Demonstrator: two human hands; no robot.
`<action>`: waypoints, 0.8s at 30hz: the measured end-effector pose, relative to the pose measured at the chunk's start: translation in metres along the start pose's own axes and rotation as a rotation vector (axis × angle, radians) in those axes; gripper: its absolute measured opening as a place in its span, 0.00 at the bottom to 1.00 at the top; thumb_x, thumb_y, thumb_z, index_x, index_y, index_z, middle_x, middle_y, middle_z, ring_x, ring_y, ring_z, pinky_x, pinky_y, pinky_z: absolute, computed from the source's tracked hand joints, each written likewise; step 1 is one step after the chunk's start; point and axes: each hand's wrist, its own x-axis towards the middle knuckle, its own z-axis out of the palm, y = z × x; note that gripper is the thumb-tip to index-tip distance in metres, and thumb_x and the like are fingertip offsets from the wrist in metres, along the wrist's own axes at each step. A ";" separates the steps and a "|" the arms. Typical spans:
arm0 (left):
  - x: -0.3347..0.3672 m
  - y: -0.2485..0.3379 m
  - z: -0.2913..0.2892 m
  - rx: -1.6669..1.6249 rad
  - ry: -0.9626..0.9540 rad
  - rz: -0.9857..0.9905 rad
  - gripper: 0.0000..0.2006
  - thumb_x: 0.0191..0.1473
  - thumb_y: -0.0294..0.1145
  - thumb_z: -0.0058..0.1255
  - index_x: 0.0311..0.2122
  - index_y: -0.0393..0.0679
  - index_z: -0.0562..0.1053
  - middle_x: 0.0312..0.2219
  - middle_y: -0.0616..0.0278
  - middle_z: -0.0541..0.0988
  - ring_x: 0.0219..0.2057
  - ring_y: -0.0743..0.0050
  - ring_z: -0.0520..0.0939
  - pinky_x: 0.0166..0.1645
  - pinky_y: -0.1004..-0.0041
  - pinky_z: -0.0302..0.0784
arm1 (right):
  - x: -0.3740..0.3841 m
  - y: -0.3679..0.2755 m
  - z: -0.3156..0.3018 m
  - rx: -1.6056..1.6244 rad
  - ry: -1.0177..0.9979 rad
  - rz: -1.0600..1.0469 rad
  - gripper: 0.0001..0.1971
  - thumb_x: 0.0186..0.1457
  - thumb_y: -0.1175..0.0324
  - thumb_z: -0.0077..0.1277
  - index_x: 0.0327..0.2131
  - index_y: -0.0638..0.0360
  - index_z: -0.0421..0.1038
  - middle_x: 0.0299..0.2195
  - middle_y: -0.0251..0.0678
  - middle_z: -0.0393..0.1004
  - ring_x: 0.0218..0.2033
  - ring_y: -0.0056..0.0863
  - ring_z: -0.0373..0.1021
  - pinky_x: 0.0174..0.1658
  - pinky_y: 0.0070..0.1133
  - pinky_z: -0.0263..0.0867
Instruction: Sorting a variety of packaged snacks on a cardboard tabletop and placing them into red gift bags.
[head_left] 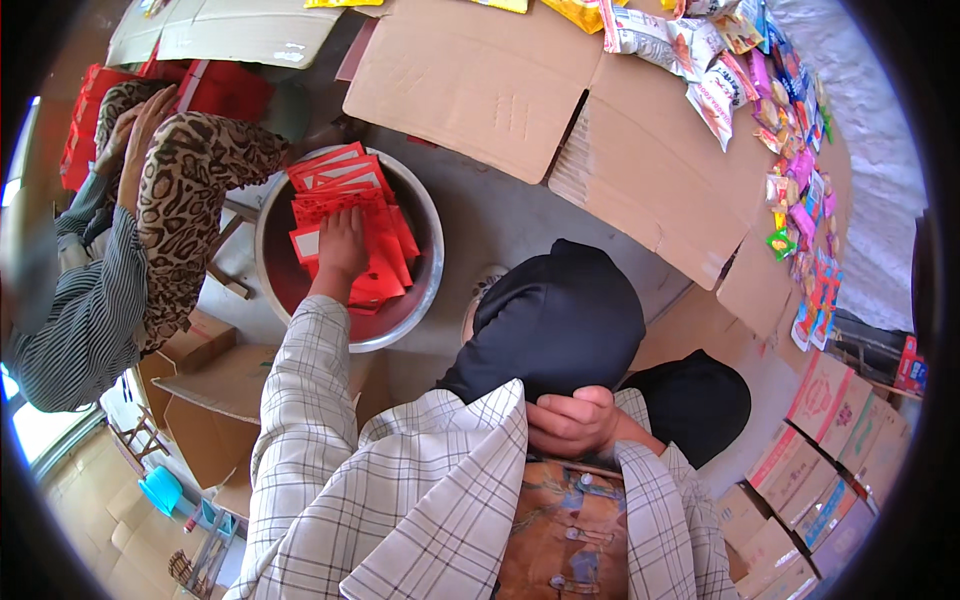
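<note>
A metal basin (pixel 428 290) with a reddish inside stands on the floor ahead and to the left. Red paper packets (pixel 380 240) with pale panels lie heaped in it, several fanned toward its far side. My left hand (pixel 343 245) reaches down into the basin, its fingers bent and closed on packets in the pile; the fingertips are partly hidden. My right hand (pixel 575 420) rests near my lap beside my black-clad knee (pixel 560 315), its fingers curled in. The inside of that palm is hidden. A plaid jacket (pixel 430 490) covers my arms.
Flattened cardboard (pixel 470 75) spreads across the far side, with wrapped snacks (pixel 720 95) along its right part. To the left sits another person in leopard-print trousers (pixel 185 215), hands together. Open cartons (pixel 210 430) stand near the basin; stacked boxes (pixel 820 440) are at right.
</note>
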 end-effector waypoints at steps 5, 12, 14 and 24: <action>-0.023 -0.007 -0.072 -0.129 0.048 -0.101 0.42 0.43 0.35 0.60 0.65 0.35 0.61 0.51 0.49 0.74 0.54 0.49 0.75 0.63 0.56 0.68 | 0.000 -0.009 -0.004 -0.015 0.012 0.074 0.14 0.51 0.60 0.56 0.43 0.38 0.81 0.53 0.19 0.77 0.51 0.17 0.69 0.54 0.22 0.57; -0.067 -0.036 -0.133 -0.445 0.444 -0.371 0.36 0.51 0.33 0.55 0.65 0.35 0.61 0.51 0.43 0.74 0.53 0.41 0.74 0.61 0.55 0.69 | -0.004 -0.021 -0.009 -0.032 0.036 0.137 0.14 0.51 0.61 0.58 0.44 0.40 0.80 0.53 0.21 0.77 0.51 0.22 0.70 0.54 0.28 0.62; -0.075 -0.044 -0.147 -0.533 0.471 -0.418 0.31 0.57 0.30 0.49 0.66 0.35 0.62 0.55 0.42 0.73 0.57 0.41 0.73 0.64 0.56 0.67 | -0.005 -0.024 -0.010 -0.035 0.055 0.155 0.15 0.50 0.61 0.58 0.43 0.42 0.79 0.51 0.24 0.77 0.49 0.27 0.70 0.54 0.32 0.62; -0.110 -0.012 -0.237 -1.728 0.865 -0.329 0.26 0.67 0.30 0.36 0.68 0.33 0.60 0.63 0.53 0.69 0.62 0.66 0.71 0.67 0.69 0.63 | 0.016 -0.049 -0.057 0.219 0.140 0.351 0.18 0.55 0.67 0.59 0.48 0.61 0.75 0.47 0.41 0.77 0.47 0.40 0.74 0.53 0.35 0.69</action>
